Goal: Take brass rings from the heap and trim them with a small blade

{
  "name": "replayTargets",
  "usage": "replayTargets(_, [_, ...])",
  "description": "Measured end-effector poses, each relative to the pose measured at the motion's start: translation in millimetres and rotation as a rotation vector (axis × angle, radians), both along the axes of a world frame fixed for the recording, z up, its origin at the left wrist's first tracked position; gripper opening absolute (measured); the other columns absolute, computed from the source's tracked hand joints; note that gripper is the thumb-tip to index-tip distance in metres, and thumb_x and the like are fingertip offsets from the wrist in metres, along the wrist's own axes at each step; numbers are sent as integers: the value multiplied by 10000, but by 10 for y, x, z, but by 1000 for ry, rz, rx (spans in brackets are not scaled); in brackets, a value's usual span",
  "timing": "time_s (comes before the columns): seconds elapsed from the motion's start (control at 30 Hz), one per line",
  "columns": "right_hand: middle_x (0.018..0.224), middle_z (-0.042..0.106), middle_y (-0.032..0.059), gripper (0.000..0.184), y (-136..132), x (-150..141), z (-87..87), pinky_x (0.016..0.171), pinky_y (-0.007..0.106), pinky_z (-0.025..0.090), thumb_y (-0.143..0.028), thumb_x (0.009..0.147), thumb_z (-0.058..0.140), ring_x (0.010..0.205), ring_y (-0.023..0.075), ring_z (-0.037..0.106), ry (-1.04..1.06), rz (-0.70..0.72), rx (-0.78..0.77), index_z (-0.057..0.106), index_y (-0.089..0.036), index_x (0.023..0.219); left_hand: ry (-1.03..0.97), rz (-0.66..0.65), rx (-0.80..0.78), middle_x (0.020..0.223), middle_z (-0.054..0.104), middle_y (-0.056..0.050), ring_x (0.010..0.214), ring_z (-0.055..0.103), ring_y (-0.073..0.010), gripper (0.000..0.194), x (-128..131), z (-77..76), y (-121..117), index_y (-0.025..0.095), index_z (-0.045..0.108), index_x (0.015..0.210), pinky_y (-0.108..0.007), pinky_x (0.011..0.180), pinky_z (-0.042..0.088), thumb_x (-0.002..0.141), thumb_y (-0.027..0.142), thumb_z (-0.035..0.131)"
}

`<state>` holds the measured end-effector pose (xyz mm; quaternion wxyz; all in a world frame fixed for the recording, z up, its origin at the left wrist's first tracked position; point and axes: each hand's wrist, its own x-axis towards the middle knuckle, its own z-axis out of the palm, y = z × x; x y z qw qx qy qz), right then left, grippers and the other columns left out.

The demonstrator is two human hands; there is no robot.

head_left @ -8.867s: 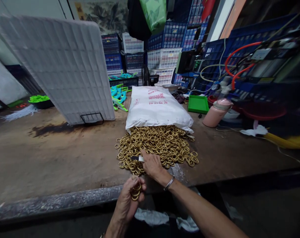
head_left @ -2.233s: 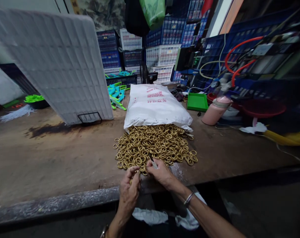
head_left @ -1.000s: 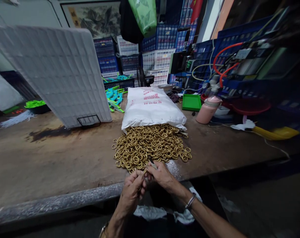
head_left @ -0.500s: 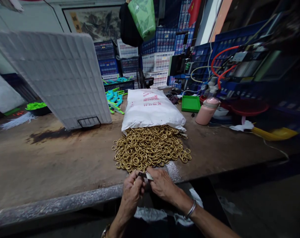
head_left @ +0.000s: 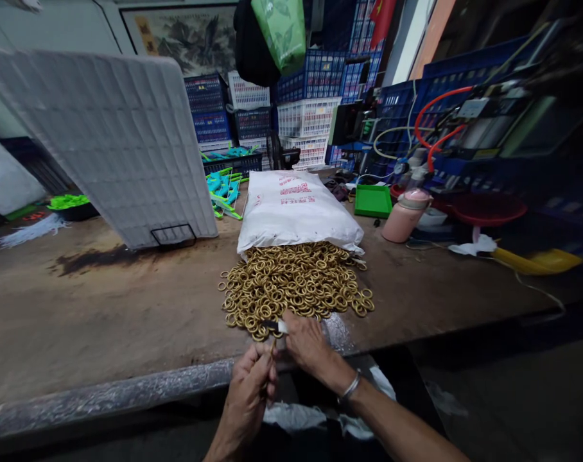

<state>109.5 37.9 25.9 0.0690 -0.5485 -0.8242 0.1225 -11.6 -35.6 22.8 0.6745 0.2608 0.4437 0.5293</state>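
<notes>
A heap of gold-coloured rings (head_left: pixel 291 282) spills from the mouth of a white printed sack (head_left: pixel 298 218) on the worktable (head_left: pixel 142 321). Near the table's front edge, my left hand (head_left: pixel 248 391) is closed in a pinch on a gold ring (head_left: pixel 273 346), its edge sticking up past the thumb; whether more rings lie in the palm is hidden. My right hand (head_left: pixel 308 340), with a metal bangle at the wrist, grips a small knife (head_left: pixel 272 325) with a dark blade and a whitish handle. The blade points left, over the heap's near edge, just above my left hand.
A tall white padded board (head_left: pixel 122 147) stands at left on a wire stand (head_left: pixel 173 234). Behind the sack are turquoise and green plastic pieces (head_left: pixel 226 186) and stacked crates (head_left: pixel 305 119). To the right are a green tray (head_left: pixel 372 201), a pink bottle (head_left: pixel 404 218) and a machine with orange hoses (head_left: pixel 465 122).
Over the last second the knife has gone from my left fingers back up to the heap's near edge. My right hand has risen slightly; my left hand now shows a ring at its fingertips.
</notes>
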Motion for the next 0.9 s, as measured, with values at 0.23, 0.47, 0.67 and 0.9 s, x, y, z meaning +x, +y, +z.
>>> replayTargets(0.23, [767,635,45,159,243,-213,68,561,257,261,-122,733,432,694,166,576,27,18,114,506,-186,859,-199,25,-76,699,561,-1,433,411,-35,270,-62,-24,-21,152,503,740,-145,347,254,725,401,605])
replayTargets(0.47, [821,633,98,169,340,-413,-111,630,288,322,-175,791,414,777,217,585,-97,-8,83,503,-164,934,-269,76,-99,731,602,-29,477,485,-68,207,-139,-78,39,164,508,772,-143,357,285,744,352,592])
replayTargets(0.67, [777,629,66,162,389,-344,-109,579,255,277,-153,745,451,707,179,572,-25,20,88,516,-174,893,-413,62,-122,681,573,-18,522,509,-84,223,-193,-123,106,143,549,696,-143,362,324,724,356,607])
replayTargets(0.9, [641,532,-18,44,332,-126,-92,539,219,236,-184,756,459,582,102,445,304,107,27,490,-188,725,-196,182,-57,628,552,6,523,505,-81,245,-171,-156,224,141,529,665,-141,358,323,658,335,680])
